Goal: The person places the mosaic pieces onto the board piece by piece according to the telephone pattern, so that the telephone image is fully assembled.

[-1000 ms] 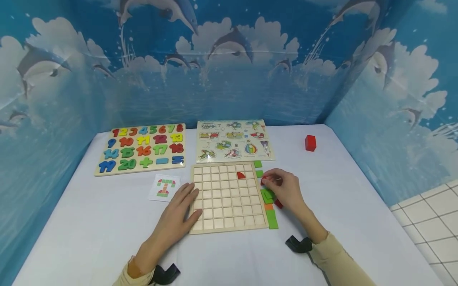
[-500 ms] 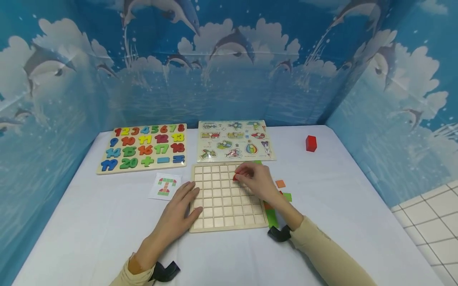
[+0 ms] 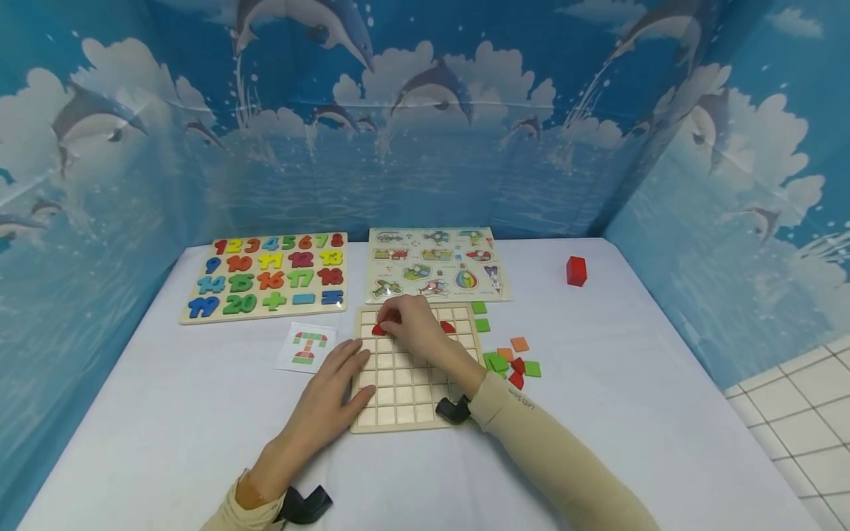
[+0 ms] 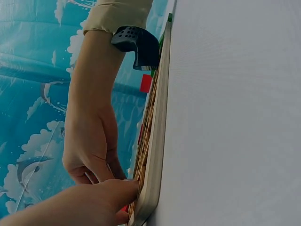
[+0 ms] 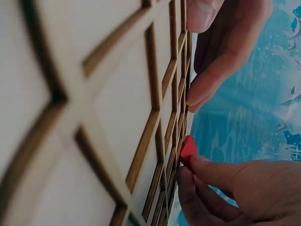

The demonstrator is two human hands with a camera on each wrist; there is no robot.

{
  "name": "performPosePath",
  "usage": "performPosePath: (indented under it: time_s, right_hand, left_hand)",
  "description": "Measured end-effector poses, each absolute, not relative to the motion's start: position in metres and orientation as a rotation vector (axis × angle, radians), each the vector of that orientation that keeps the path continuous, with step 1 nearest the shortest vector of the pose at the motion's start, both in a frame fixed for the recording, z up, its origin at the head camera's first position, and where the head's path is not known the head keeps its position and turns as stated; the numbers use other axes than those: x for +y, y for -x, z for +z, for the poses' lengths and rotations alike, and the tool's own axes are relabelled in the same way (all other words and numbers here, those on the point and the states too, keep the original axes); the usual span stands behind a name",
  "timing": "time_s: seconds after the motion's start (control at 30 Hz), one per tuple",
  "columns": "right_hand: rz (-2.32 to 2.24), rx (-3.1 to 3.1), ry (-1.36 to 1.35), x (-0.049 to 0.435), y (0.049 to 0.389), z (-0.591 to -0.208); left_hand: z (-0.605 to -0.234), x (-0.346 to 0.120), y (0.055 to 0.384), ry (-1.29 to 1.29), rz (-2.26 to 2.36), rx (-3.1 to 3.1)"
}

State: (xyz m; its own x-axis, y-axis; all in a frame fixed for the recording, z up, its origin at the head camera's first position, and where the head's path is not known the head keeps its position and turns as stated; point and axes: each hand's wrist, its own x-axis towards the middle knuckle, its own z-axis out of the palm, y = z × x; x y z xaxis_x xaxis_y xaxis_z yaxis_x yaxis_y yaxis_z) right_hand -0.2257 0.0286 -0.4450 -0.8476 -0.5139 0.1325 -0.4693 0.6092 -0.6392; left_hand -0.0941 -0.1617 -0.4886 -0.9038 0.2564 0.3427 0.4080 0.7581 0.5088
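In the head view, a wooden grid board lies on the white table. My right hand is over its upper left cells. Between thumb and fingertips it pinches a red quarter-circle piece, which is right at the grid in the right wrist view. Another red quarter-circle piece sits in the board's upper right part. My left hand rests on the board's left edge, fingers extended and relaxed. Beside that hand lies a white pattern card showing a shape in green, red and orange.
Right of the board lie green squares, orange squares and red pieces. Behind it is a picture puzzle. A number puzzle lies at the back left, and a red block stands at the back right.
My right hand has moved left from the loose pieces, across the board, carrying the red quarter-circle piece. Some loose pieces have spread out to the right. My left hand stays in place.
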Motion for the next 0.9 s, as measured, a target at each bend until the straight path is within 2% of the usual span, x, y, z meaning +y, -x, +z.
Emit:
performPosePath:
  time_s: [0.3, 0.6, 0.77, 0.9]
  right_hand:
    - [-0.932, 2.829, 0.891, 0.033, 0.224, -0.445]
    - [-0.816, 2.81, 1.092, 0.039, 0.212, -0.442]
    - [-0.854, 2.753, 1.128, 0.058, 0.216, -0.434]
    - [-1.017, 2.717, 1.046, 0.088, 0.23, -0.422]
  left_hand:
    - [-0.489, -0.163, 0.093, 0.536, -0.866, -2.694]
    - [-0.489, -0.164, 0.09, 0.531, -0.884, -2.7]
    - [-0.488, -0.162, 0.091, 0.544, -0.871, -2.691]
    - [-0.486, -0.162, 0.092, 0.541, -0.86, -2.693]
